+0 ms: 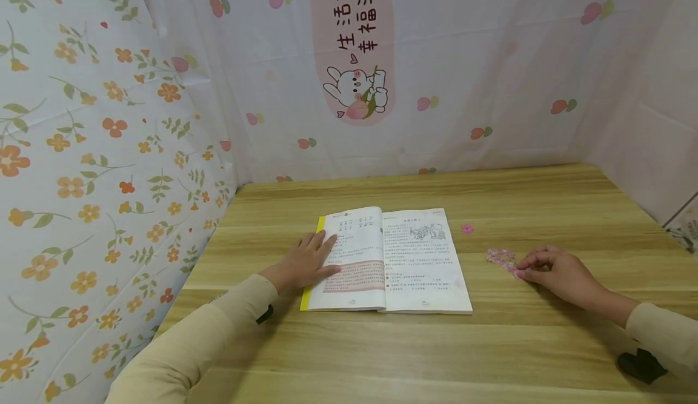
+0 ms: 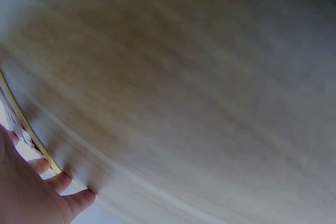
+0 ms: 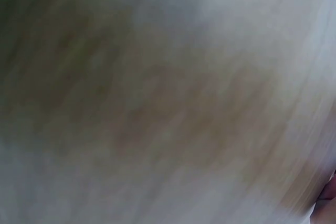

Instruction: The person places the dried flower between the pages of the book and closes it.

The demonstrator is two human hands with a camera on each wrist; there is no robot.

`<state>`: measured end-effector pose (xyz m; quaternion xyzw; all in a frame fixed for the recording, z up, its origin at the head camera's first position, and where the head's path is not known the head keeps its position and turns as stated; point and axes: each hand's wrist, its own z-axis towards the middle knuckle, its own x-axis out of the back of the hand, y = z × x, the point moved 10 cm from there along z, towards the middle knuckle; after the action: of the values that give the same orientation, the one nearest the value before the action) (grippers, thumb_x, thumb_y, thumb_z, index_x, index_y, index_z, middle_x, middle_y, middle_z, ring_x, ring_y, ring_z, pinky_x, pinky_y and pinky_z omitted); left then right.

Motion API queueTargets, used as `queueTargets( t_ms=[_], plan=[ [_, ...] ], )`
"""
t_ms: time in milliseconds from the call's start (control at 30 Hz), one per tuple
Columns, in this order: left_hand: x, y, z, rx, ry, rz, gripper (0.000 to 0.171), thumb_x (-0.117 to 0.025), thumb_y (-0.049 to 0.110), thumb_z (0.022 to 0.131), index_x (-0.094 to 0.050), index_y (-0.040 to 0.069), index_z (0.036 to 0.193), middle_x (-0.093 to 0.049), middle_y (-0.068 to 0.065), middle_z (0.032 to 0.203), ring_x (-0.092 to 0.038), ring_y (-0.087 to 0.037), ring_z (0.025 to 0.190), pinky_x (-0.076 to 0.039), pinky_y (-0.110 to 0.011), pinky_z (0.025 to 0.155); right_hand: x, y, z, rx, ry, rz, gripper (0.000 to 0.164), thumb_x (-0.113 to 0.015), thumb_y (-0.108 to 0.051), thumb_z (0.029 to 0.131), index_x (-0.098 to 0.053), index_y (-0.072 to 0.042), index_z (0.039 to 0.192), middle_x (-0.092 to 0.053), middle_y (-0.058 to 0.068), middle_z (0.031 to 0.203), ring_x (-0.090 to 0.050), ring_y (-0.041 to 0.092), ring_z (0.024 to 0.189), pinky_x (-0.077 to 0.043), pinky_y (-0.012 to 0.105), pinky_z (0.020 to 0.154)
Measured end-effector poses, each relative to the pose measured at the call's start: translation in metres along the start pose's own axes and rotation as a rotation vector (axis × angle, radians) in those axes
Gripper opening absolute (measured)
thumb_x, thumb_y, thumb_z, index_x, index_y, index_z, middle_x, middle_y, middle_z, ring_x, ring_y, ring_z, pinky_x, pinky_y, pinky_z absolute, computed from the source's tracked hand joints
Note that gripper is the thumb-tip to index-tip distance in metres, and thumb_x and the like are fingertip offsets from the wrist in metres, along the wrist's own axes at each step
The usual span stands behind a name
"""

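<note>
An open book (image 1: 420, 264) with printed pages lies on the table, a strip of its yellow cover (image 1: 305, 298) showing at the left. My left hand (image 1: 305, 261) rests on the left page with its fingers straight. In the left wrist view, fingertips (image 2: 81, 200) reach past the book's yellow edge. To the book's right is a small cluster of pink flowers (image 1: 498, 257). My right hand (image 1: 564, 277) is at the cluster's near right side, thumb and index finger pinching a pink flower there. Only a blurred sliver of that hand shows in the right wrist view.
One loose pink flower (image 1: 467, 228) lies beside the book's upper right corner. The wood-grain table (image 1: 349, 355) is bounded by a printed cloth (image 1: 452, 77) at the back and a flowered cloth (image 1: 98, 168) on the left. A pale cloth (image 1: 643, 113) hangs at the right.
</note>
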<state>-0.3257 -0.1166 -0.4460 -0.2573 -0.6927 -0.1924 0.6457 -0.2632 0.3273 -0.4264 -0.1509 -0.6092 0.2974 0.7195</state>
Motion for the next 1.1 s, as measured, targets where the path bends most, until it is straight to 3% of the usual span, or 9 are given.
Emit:
queueTargets(
  t_ms=[433,767,1100],
  plan=[
    [0.004,0.003,-0.003,0.008,-0.006,-0.015,0.082,-0.036,0.063,0.097,-0.021,0.006,0.155,-0.026,-0.023,0.153,-0.030,-0.041,0.136,-0.030,-0.055,0.106,0.001,0.001,0.000,-0.042,-0.006,0.009,0.011,-0.074,-0.022,0.088,-0.072,-0.012,0.087,-0.064,0.001,0.089,-0.052,0.002,0.078,-0.043,0.022,0.064],
    [0.004,0.002,-0.003,0.021,-0.011,-0.017,0.082,-0.037,0.063,0.097,-0.021,0.007,0.155,-0.026,-0.021,0.154,-0.029,-0.040,0.137,-0.029,-0.055,0.106,-0.003,0.004,0.005,-0.168,-0.095,0.153,0.036,-0.061,-0.035,0.097,-0.067,-0.001,0.105,-0.066,0.009,0.095,-0.053,0.011,0.074,-0.046,0.027,0.059],
    [0.000,-0.001,-0.002,0.037,-0.022,-0.009,0.082,-0.035,0.064,0.097,-0.019,0.010,0.156,-0.023,-0.020,0.155,-0.028,-0.038,0.137,-0.029,-0.054,0.106,-0.008,-0.007,0.024,-0.238,-0.110,0.292,0.048,-0.064,-0.043,0.093,-0.062,0.001,0.113,-0.066,0.006,0.100,-0.055,0.012,0.082,-0.047,0.030,0.063]
  ],
)
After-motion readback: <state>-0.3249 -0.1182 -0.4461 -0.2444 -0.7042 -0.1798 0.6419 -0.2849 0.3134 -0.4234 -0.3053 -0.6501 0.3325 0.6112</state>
